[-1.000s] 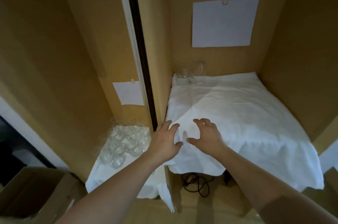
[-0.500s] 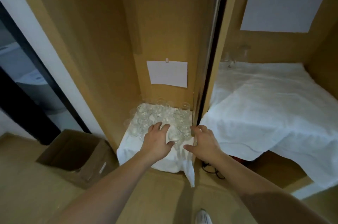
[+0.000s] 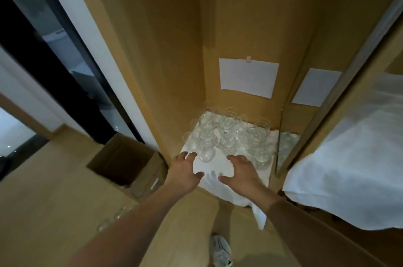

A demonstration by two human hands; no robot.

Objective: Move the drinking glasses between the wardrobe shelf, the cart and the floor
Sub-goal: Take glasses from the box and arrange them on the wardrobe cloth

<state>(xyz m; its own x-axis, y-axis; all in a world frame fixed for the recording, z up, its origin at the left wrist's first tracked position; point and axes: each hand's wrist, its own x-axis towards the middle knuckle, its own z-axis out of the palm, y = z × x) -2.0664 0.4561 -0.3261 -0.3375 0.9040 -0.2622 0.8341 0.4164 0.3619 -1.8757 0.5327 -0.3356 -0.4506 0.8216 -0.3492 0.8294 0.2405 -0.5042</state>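
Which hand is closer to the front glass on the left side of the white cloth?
Left. The left hand has fingertips just left of the front glass; the right hand is farther, to its lower right.

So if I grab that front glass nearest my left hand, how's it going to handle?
The front glass looks clear and thin, so probably fragile and a bit slippery. It stands on a soft white cloth, so it may tip if nudged. Neighbouring glasses crowd it; lifting straight up likely avoids clinking.
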